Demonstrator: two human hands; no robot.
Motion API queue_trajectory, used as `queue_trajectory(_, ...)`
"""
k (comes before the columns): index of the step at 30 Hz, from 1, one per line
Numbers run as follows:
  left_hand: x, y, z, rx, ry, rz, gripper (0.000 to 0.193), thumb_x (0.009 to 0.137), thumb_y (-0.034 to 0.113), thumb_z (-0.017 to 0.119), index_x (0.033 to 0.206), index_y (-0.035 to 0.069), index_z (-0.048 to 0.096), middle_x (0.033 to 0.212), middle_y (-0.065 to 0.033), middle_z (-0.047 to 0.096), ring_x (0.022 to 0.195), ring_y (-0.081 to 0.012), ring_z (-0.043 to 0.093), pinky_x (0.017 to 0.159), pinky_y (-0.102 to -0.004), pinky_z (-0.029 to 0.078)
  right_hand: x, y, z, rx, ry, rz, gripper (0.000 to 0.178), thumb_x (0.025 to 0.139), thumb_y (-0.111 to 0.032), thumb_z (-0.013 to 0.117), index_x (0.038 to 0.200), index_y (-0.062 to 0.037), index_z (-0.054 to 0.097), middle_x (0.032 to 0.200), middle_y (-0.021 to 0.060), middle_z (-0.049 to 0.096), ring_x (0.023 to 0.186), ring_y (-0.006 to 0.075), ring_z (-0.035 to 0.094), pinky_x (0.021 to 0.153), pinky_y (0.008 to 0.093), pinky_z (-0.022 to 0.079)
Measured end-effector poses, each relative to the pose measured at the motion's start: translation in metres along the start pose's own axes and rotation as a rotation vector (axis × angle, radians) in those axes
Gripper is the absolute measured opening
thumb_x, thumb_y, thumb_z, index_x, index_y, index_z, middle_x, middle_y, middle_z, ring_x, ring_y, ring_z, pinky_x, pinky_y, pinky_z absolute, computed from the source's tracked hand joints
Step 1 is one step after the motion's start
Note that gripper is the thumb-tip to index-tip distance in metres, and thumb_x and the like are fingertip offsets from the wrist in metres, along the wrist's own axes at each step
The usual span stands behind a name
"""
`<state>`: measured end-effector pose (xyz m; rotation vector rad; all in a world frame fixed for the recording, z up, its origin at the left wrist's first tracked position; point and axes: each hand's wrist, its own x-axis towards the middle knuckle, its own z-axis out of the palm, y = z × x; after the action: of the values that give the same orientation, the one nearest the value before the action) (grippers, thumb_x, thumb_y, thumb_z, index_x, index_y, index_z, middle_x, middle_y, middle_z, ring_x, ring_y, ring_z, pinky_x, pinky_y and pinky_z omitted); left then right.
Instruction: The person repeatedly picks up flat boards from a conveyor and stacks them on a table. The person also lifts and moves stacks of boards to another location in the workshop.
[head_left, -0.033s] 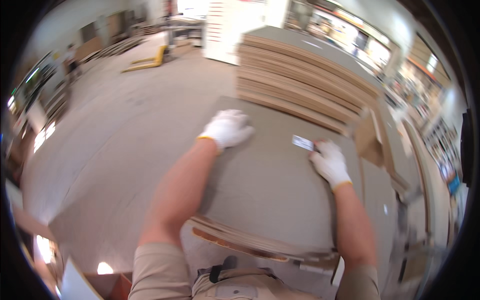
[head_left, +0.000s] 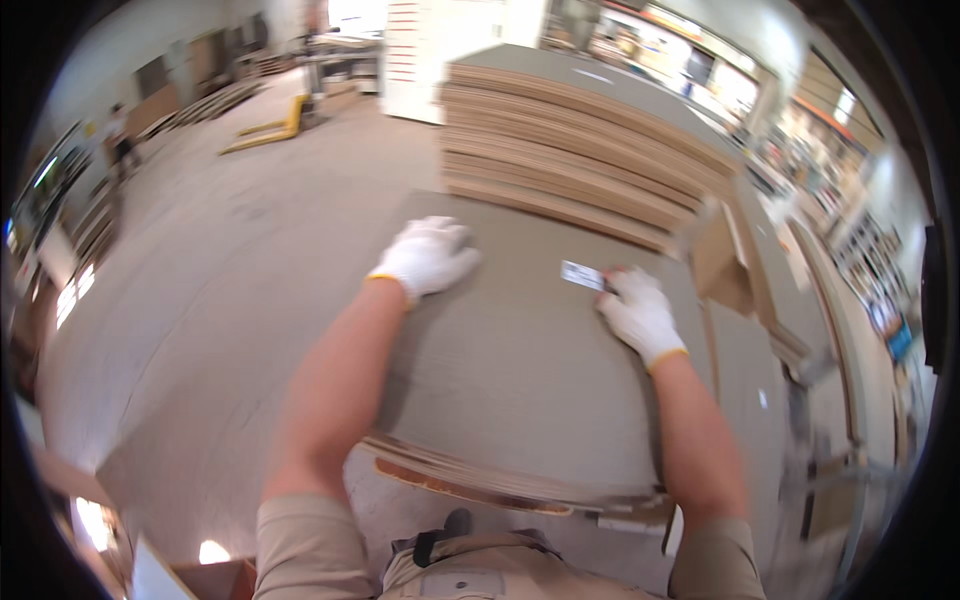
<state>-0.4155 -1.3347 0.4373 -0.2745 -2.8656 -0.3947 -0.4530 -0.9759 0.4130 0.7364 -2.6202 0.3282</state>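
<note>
Grey board: The big grey board (head_left: 520, 370) lies flat on a low pile, right in front of the person. Thin layers (head_left: 480, 487) show along its near side.
Left hand: The left hand (head_left: 425, 258) rests palm down on the far left part of the board, by its left edge. The fingers are a bit spread and a bit bent. It seems to have nothing in its grip.
Right hand: The right hand (head_left: 643, 313) is on the right part of the board with its fingers curled. The tips are at the right end of the white label (head_left: 582, 275). I cannot tell if they pinch it or just touch it.
White label: It lies on the board between the two hands, much nearer the right one. I cannot tell if it is stuck down.
Steady side: The left hand is well placed to keep the board still. A flat, gentle push should be best.
Finger work: Small, slow moves by the right hand should be kind to the label. A quick tug could bend or tear it.
Tall stack: The tall stack of boards (head_left: 580, 150) stands just past the far edge. Knuckles could bump it, so I would reach that way with care.
Board edges: They may be rough, so keeping the gloves on seems wise.
</note>
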Motion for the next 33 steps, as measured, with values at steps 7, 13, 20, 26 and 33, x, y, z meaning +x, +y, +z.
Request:
queue_trajectory(7, -0.005, 0.003, -0.006, -0.011, -0.010, -0.067, 0.055, 0.099, 0.045, 0.060, 0.137, 0.007, 0.068, 0.146, -0.0188, 0.062, 0.136, -0.0394, 0.056, 0.117, -0.0471, 0.044, 0.009, -0.037, -0.002, 0.178, -0.110, -0.319, 0.035, 0.089, -0.020, 0.061, 0.117, -0.0073, 0.077, 0.116, 0.0189, 0.073, 0.109, 0.0410, 0.066, 0.096, 0.0511, 0.054)
queue_trajectory(13, 0.016, -0.022, 0.011, -0.085, -0.052, -0.101, 0.051, 0.103, 0.032, 0.058, 0.142, -0.001, 0.061, 0.150, -0.0212, 0.058, 0.139, -0.0381, 0.054, 0.119, -0.0437, 0.040, 0.016, -0.062, -0.008, 0.233, -0.279, -0.198, 0.034, 0.080, -0.029, 0.062, 0.101, -0.0089, 0.080, 0.111, 0.0199, 0.075, 0.106, 0.0412, 0.071, 0.090, 0.0514, 0.058)
queue_trajectory(20, 0.032, -0.057, 0.042, -0.105, 0.009, -0.050, 0.052, 0.107, 0.025, 0.056, 0.149, -0.005, 0.054, 0.155, -0.0223, 0.055, 0.144, -0.0362, 0.051, 0.122, -0.0405, 0.036, 0.002, -0.059, -0.021, 0.361, -0.308, 0.002, 0.038, 0.085, -0.029, 0.066, 0.118, -0.0166, 0.080, 0.114, 0.0147, 0.078, 0.109, 0.0373, 0.072, 0.094, 0.0467, 0.057)
queue_trajectory(26, 0.029, -0.062, 0.036, -0.093, -0.051, -0.034, 0.054, 0.107, 0.028, 0.056, 0.150, -0.005, 0.053, 0.156, -0.0234, 0.054, 0.145, -0.0362, 0.050, 0.122, -0.0414, 0.036, 0.006, -0.062, -0.015, 0.360, -0.305, 0.021, 0.037, 0.086, -0.029, 0.065, 0.118, -0.0198, 0.080, 0.116, 0.0123, 0.078, 0.112, 0.0358, 0.071, 0.096, 0.0465, 0.057)
queue_trajectory(33, 0.032, -0.060, 0.037, -0.106, -0.043, -0.070, 0.055, 0.106, 0.028, 0.057, 0.149, -0.006, 0.053, 0.155, -0.0239, 0.054, 0.144, -0.0376, 0.051, 0.122, -0.0414, 0.037, 0.004, -0.064, -0.023, 0.356, -0.297, 0.025, 0.036, 0.086, -0.027, 0.066, 0.118, -0.0172, 0.080, 0.113, 0.0138, 0.078, 0.109, 0.0370, 0.072, 0.095, 0.0465, 0.057)
